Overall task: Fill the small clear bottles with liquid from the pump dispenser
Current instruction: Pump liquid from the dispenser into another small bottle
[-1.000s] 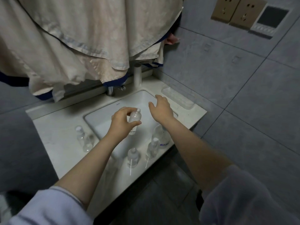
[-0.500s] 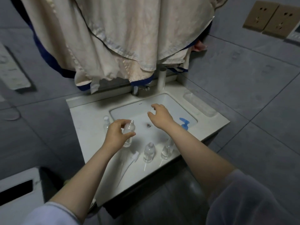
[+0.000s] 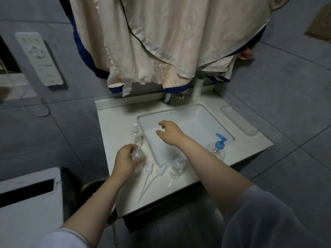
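Note:
My left hand (image 3: 125,159) grips a small clear bottle (image 3: 137,154) just above the counter, left of the basin. My right hand (image 3: 169,132) hovers over the basin with loosely curled fingers and holds nothing. The pump dispenser (image 3: 217,148), clear with a blue pump head, stands on the counter's front right, beside my right forearm. Another small clear bottle (image 3: 177,166) stands uncapped at the front edge. A capped small bottle (image 3: 135,134) stands at the basin's left rim. Two white spray caps with long tubes (image 3: 154,173) lie on the counter between the bottles.
The white counter (image 3: 116,126) surrounds a sunken basin (image 3: 193,122) with a tap (image 3: 168,98) at the back. Cream cloths (image 3: 161,42) hang low over the back of the sink. A white appliance (image 3: 30,199) stands at lower left, and a remote (image 3: 39,58) hangs on the wall.
My left hand carried the bottle from over the basin down and left to the counter. My right hand stayed over the basin. The view swung left, bringing the blue pump into sight.

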